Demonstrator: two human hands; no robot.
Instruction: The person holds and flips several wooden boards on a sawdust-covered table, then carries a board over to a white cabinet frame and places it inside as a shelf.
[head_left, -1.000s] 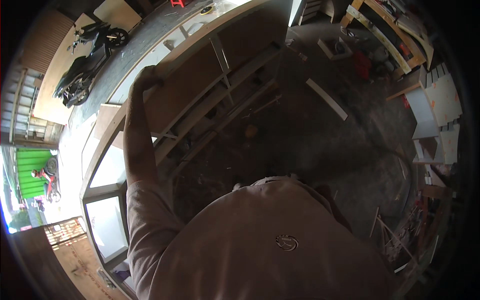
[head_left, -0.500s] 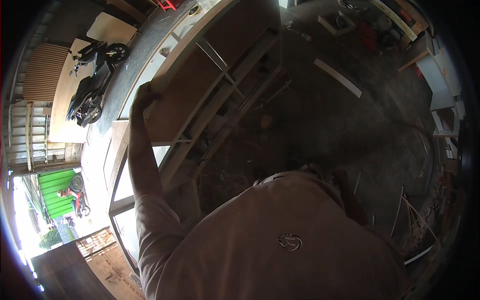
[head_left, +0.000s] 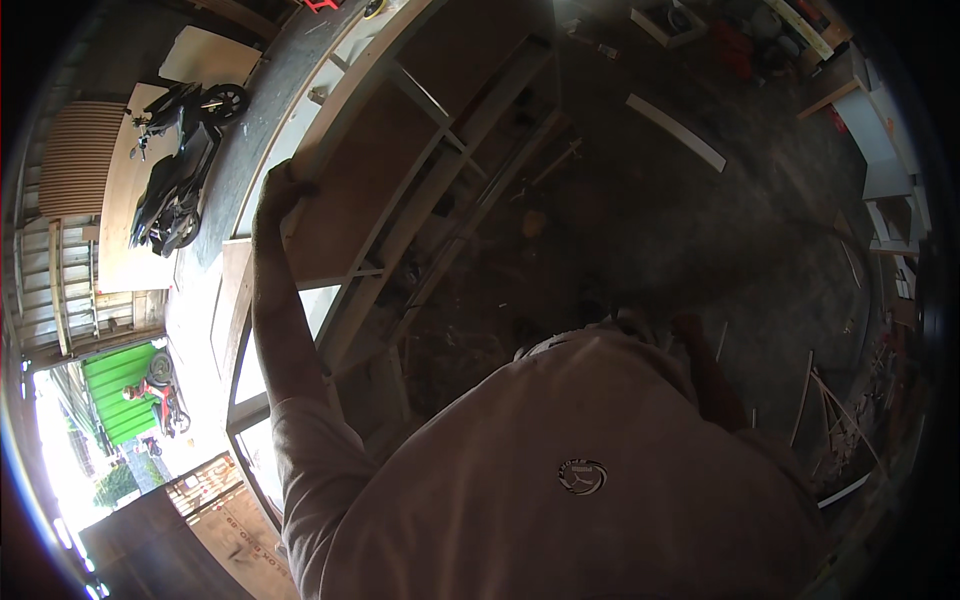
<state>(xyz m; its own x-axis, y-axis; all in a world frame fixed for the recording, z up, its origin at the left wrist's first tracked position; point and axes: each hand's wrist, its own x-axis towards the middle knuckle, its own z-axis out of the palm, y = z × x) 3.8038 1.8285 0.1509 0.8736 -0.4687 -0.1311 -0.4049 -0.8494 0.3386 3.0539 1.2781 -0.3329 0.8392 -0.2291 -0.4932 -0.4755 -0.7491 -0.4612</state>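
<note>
My left hand (head_left: 283, 192) is closed over the upper edge of a long wooden cabinet frame (head_left: 350, 165), its fingers bent over the brown panel side. The frame has several open compartments and pale dividers, and runs diagonally from the lower left toward the top of the view. Low beside my body, my right hand (head_left: 688, 328) shows dimly in shadow, near my waist. Its fingers are too dark to make out, and so is anything they may hold.
A black motorcycle (head_left: 180, 165) stands at the left before leaning wooden boards. On the dark floor lie a pale strip (head_left: 676, 132) and, at the right, thin wood offcuts (head_left: 835, 410). White box-like pieces (head_left: 872, 150) line the right side. A green panel (head_left: 120, 395) shows outside.
The view has shifted slightly, so the surroundings sit a little differently. My left hand remains on the cabinet frame's edge; my right hand stays low by my waist.
</note>
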